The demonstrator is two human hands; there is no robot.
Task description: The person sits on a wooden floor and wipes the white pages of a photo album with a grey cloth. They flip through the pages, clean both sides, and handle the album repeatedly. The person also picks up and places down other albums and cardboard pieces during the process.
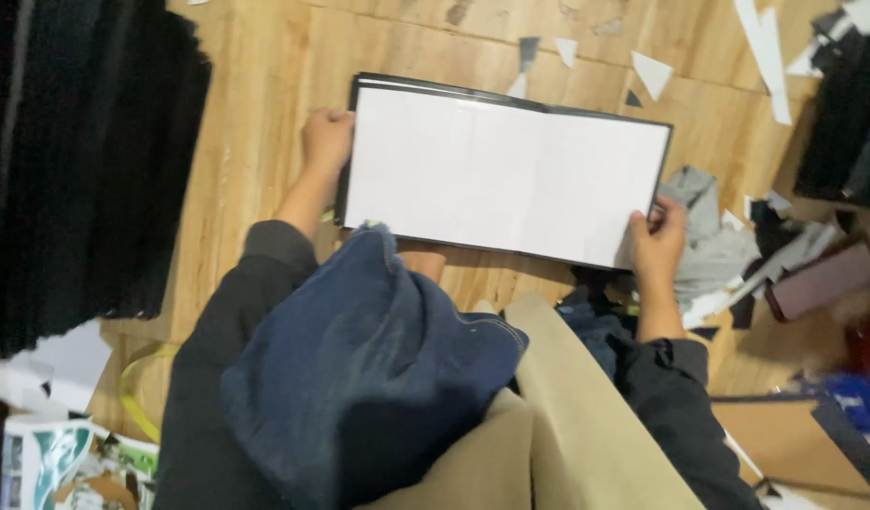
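A wide white sheet with a dark backing board (504, 175) lies flat on the wooden floor (265, 85), with a faint fold line down its middle. My left hand (326, 138) grips its left edge, fingers curled. My right hand (658, 238) pinches its lower right corner. Both arms wear dark sleeves. A piece of blue denim cloth (359, 368) lies over my lap, next to tan trousers (567, 425).
A black pile (76, 161) fills the left side. White and grey paper scraps (650, 72) are scattered at the top. A grey rag (709, 236), a maroon box (822, 281) and brown cardboard (784, 439) sit at the right. Printed bags (67, 463) and a yellow strap (133, 387) lie at lower left.
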